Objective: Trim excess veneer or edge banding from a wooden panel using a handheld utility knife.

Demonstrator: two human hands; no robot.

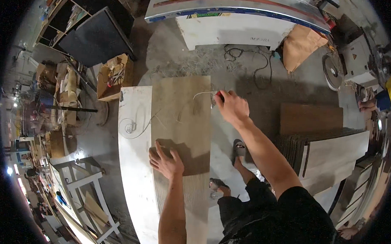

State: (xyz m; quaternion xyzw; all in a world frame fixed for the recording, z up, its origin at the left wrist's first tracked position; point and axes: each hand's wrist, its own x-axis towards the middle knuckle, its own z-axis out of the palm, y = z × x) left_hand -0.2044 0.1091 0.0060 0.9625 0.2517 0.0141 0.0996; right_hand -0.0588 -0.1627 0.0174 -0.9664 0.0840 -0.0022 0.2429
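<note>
A long grey-brown wood-grain board (179, 100) lies lengthwise on a white panel (133, 171) in front of me. My left hand (166, 163) rests on the board near its left edge, fingers spread. At the board's far right edge, my right hand (234, 107) is closed round a small red tool (219, 94); most of it is hidden in the fingers, so its kind cannot be made out. A thin pale strip (198, 94) curves over the board from beside that tool. Another curled strip (129, 128) lies on the white panel, left of the board.
Tangled shavings (197, 64) cover the floor beyond the board. An open cardboard box (115, 76) stands at far left, and a metal-topped machine (237, 29) at the back. Stacked panels (332, 157) stand on my right. A white frame (88, 183) is at left.
</note>
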